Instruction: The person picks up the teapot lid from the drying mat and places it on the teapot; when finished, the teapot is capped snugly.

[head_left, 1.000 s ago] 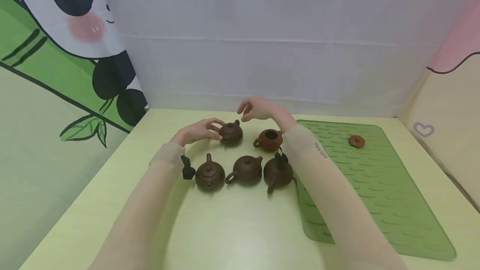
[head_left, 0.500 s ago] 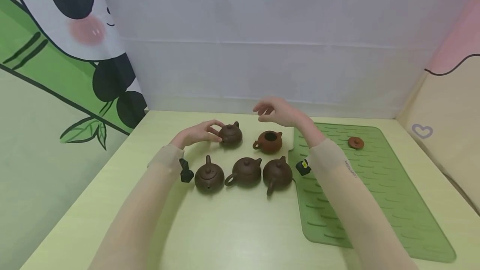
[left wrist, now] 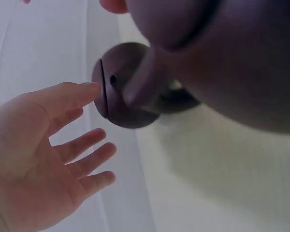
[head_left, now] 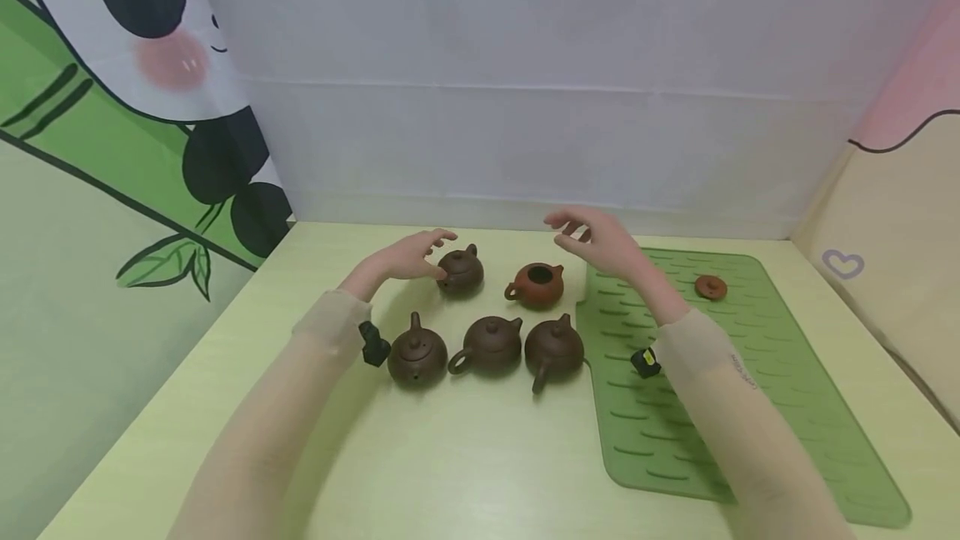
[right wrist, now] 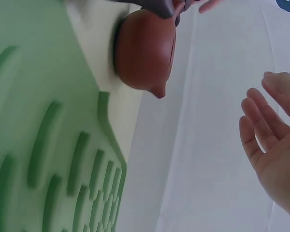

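A lidded dark brown teapot (head_left: 462, 275) stands at the back left. Beside it is my left hand (head_left: 401, 258), its fingers spread and the thumb tip right at the teapot's side. The left wrist view shows that hand (left wrist: 36, 150) with loose, parted fingers and nothing in the palm. My right hand (head_left: 600, 242) hovers above and right of a reddish-brown lidless teapot (head_left: 540, 292), its fingers relaxed and holding nothing. In the right wrist view this reddish teapot (right wrist: 144, 50) appears below the hand. A reddish lid (head_left: 710, 287) lies on the green mat (head_left: 652, 448).
Three more dark brown teapots line up in front: a left one (head_left: 417, 363), a middle one (head_left: 492, 352) and a right one (head_left: 553, 350), whose side is at the mat's left edge. A pale hanging cloth (head_left: 480, 148) closes off the table's back.
My right hand has moved rightward, from near the back-left teapot to past the reddish one. The fingers of my left hand have opened away from the back-left teapot, which stays in place.
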Demonstrator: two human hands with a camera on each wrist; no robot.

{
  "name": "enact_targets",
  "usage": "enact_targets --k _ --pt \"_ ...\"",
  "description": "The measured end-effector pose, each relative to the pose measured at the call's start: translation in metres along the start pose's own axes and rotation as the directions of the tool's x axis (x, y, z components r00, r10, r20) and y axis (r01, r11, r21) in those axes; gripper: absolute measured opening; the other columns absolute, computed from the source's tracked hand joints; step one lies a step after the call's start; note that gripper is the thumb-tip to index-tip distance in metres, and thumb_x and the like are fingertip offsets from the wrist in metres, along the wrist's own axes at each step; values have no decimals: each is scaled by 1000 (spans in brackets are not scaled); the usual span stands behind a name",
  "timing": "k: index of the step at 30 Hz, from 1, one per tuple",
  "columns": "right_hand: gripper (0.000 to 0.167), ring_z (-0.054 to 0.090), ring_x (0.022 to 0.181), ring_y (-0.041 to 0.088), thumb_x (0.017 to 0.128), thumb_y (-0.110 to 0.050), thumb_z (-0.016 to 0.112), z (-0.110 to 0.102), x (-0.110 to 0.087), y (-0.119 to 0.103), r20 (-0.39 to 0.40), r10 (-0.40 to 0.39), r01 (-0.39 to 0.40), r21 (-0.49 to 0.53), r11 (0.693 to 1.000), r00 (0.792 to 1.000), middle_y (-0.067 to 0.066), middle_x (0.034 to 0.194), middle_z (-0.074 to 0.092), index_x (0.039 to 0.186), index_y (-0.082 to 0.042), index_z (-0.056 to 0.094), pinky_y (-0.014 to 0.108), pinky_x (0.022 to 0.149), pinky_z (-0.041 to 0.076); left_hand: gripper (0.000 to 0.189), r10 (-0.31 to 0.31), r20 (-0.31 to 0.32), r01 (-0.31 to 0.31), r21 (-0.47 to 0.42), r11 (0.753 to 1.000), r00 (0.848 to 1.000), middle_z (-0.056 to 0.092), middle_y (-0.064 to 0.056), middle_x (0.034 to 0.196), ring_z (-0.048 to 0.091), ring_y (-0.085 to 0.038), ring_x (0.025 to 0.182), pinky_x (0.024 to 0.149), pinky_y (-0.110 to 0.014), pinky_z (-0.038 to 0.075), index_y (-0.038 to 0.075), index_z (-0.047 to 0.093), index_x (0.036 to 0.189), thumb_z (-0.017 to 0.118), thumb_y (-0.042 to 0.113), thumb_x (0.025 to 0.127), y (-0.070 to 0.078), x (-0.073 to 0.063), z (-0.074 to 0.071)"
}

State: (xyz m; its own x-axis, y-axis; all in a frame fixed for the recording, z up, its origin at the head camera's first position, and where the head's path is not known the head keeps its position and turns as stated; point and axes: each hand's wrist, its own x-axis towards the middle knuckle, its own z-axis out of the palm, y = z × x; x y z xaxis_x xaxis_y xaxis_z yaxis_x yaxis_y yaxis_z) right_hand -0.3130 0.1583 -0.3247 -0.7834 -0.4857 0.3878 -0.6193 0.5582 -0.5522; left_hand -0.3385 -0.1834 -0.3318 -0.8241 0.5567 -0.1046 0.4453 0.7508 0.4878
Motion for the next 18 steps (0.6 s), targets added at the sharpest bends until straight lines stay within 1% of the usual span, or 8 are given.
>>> enact_targets --k 2,4,7,10,14,16,18 --pt "33 65 105 28 96 -12 62 -3 -6 3 -36 -15 15 -11 1000 999 16 126 66 129 -5 62 44 86 55 68 37 -37 -36 42 998 999 39 -24 153 39 -41 142 114 -55 36 3 33 151 65 12 92 9 2 1" --pt "33 65 105 28 96 -10 62 -5 -12 7 -72 -35 33 -27 999 997 17 125 66 128 -4 62 43 84 55 65 65 -59 -61 69 996 996 41 -21 153 39 -39 142 115 -54 35 4 36 150 65 14 93 19 5 3" --pt "33 65 104 28 96 -8 62 -10 -20 10 -122 -55 49 -46 998 991 17 125 66 129 -4 62 43 82 56 61 107 -80 -99 96 990 991 44 -19 152 42 -37 141 116 -52 35 3 41 148 65 17 94 32 10 7" --pt "34 64 104 28 96 -8 62 -15 -28 14 -164 -58 48 -62 997 985 16 125 65 130 -6 61 43 82 55 58 148 -92 -138 112 984 985 48 -17 150 47 -37 137 114 -50 38 3 44 146 65 19 94 44 17 13" --pt "35 64 105 27 96 -8 61 -22 -38 20 -194 -54 38 -89 995 979 15 126 65 131 -7 61 41 81 55 56 198 -83 -188 111 976 977 51 -16 148 51 -38 133 111 -48 42 3 47 144 66 20 94 56 27 18" --pt "36 64 104 25 96 -8 62 -25 -43 24 -204 -49 29 -102 994 978 14 127 65 132 -7 61 38 81 55 56 213 -65 -205 108 973 975 51 -15 148 51 -38 134 111 -47 43 3 47 145 66 20 94 58 33 19" --pt "36 64 104 24 96 -8 62 -28 -48 28 -214 -42 18 -111 994 976 13 127 65 132 -8 60 34 80 54 57 213 -34 -209 99 973 977 50 -13 150 50 -36 135 112 -46 42 6 46 146 66 20 95 60 38 19"
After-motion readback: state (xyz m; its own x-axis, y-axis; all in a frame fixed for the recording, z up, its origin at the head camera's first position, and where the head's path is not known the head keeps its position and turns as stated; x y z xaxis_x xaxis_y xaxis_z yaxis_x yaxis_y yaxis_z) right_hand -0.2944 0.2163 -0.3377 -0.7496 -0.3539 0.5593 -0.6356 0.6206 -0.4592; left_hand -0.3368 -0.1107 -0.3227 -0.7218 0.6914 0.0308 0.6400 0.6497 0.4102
